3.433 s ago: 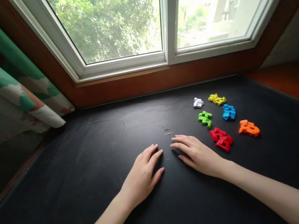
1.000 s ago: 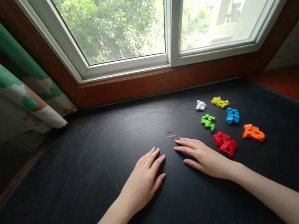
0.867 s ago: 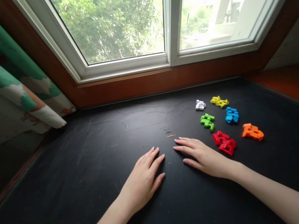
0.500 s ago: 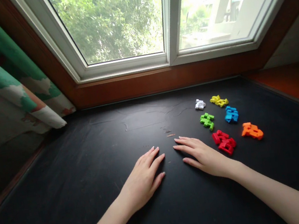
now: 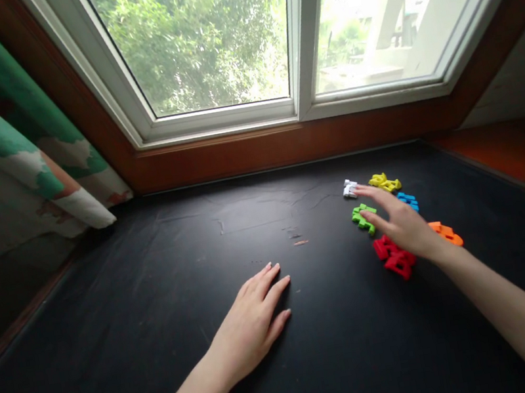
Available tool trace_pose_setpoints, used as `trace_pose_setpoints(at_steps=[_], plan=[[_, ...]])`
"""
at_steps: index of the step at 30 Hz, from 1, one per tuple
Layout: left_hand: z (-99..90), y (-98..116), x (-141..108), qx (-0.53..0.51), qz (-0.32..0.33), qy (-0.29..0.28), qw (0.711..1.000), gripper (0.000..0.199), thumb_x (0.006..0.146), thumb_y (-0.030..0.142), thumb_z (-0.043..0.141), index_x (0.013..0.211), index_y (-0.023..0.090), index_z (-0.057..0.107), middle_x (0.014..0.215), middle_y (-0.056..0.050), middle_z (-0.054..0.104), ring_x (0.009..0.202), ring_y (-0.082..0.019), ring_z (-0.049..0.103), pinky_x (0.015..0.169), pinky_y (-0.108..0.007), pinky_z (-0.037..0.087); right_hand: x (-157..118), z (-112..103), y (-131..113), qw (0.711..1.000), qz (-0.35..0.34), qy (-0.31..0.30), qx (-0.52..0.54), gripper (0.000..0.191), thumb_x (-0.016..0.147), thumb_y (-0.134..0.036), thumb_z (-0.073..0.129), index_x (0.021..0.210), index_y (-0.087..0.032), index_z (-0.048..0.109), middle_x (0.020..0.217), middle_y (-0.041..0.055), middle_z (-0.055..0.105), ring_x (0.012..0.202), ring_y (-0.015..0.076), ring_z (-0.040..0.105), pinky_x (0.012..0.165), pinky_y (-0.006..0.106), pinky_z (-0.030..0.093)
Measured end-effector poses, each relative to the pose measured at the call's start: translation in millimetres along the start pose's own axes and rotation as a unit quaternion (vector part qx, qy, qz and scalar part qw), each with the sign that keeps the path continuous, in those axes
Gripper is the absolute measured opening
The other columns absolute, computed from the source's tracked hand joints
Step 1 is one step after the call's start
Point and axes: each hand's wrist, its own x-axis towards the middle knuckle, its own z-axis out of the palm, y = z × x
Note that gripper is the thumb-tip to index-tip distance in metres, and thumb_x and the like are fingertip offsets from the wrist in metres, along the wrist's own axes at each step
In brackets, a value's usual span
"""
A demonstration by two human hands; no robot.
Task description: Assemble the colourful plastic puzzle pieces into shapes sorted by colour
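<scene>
My left hand [image 5: 256,317] lies palm down on the black tabletop [image 5: 167,284], fingers stretched out, with nothing in it. My right hand [image 5: 400,220] is over the group of small plastic pieces at the right, its fingers apart and holding nothing I can see. Its fingertips reach towards the white piece [image 5: 350,188], and the thumb tip is by the green piece [image 5: 363,217]. Behind the hand are the yellow piece [image 5: 384,182] and the blue piece [image 5: 408,201], the blue one partly hidden. A red piece [image 5: 395,258] and an orange piece [image 5: 446,234] lie close to the wrist.
A window [image 5: 225,119] with a white frame stands at the back above a brown wooden sill [image 5: 217,158]. On the left hangs a green and white curtain [image 5: 38,165] down to the tabletop. A wooden ledge [image 5: 524,148] borders the right side.
My right hand has moved from the middle of the tabletop to the right and away from me, over the coloured pieces. My left hand has stayed in place.
</scene>
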Motion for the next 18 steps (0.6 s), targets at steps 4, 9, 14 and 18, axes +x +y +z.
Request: trace_pose_setpoints(at_steps=[4,9,14,18], plan=[[-0.7,1,0,0.009,-0.010,-0.014,1.000,0.046,0.095,0.023,0.056,0.140,0.019,0.050,0.150,-0.015,0.049,0.139,-0.031,0.046,0.112,-0.050,0.045,37,-27,91,0.984,0.156,0.043,-0.077,0.050,0.091,-0.044,0.047,0.132,-0.017,0.058,0.145,0.0164,0.053,0.138,0.0346,0.045,0.116,0.051,0.033],[-2.3,3,1,0.016,-0.016,-0.025,0.999,0.048,0.093,0.022,0.058,0.140,0.018,0.049,0.150,-0.016,0.048,0.139,-0.032,0.045,0.110,-0.052,0.046,68,-26,154,0.967,0.241,0.004,-0.079,0.052,0.088,-0.043,0.045,0.124,-0.010,0.063,0.133,0.0229,0.063,0.128,0.0405,0.055,0.108,0.057,0.040],[-3.1,3,2,0.010,-0.013,-0.013,1.000,0.048,0.093,0.022,0.058,0.140,0.021,0.048,0.149,-0.014,0.049,0.138,-0.030,0.047,0.110,-0.049,0.047,86,-7,160,0.972,0.223,-0.050,-0.048,0.050,0.090,-0.043,0.043,0.122,-0.012,0.066,0.130,0.0193,0.066,0.123,0.0358,0.061,0.108,0.050,0.044],[-2.2,2,1,0.010,-0.012,-0.012,1.000,0.048,0.093,0.022,0.058,0.140,0.021,0.048,0.149,-0.014,0.049,0.138,-0.031,0.047,0.110,-0.049,0.047,94,11,144,0.982,0.167,-0.088,-0.014,0.050,0.093,-0.047,0.041,0.125,-0.017,0.066,0.130,0.0131,0.068,0.121,0.0303,0.062,0.107,0.045,0.045]])
